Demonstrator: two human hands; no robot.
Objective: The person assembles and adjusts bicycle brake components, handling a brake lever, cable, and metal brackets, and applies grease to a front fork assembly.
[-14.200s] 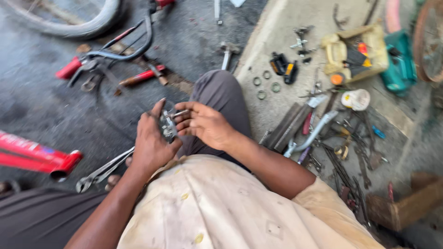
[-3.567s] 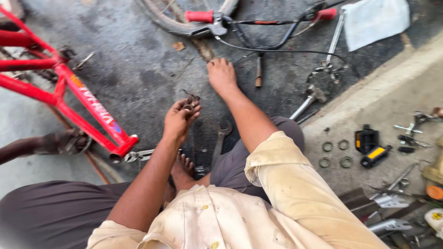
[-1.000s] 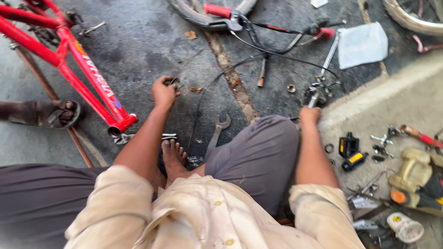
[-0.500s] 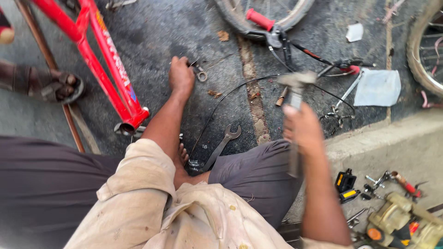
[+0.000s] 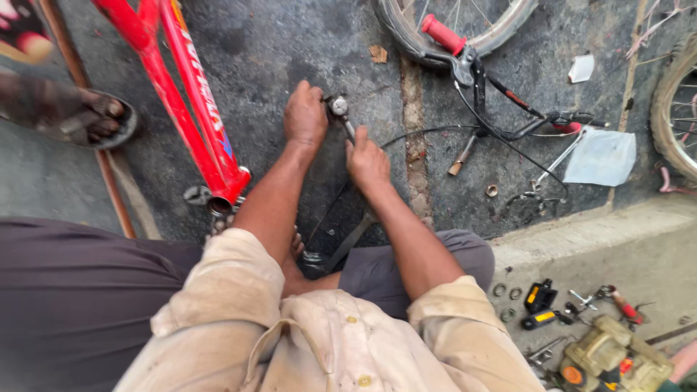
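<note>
Head view: my left hand pinches the small metal part; my right hand grips a tool, which I judge might slip off it.

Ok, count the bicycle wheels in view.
2, both partly cut off by the frame: one wheel at the top, behind the red-gripped handlebar, another wheel at the right edge.

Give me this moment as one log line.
left hand: grips small metal part | right hand: holds tool on it | red frame beside

Street-side bicycle repair spot: red frame, wheels, scattered tools.
</note>
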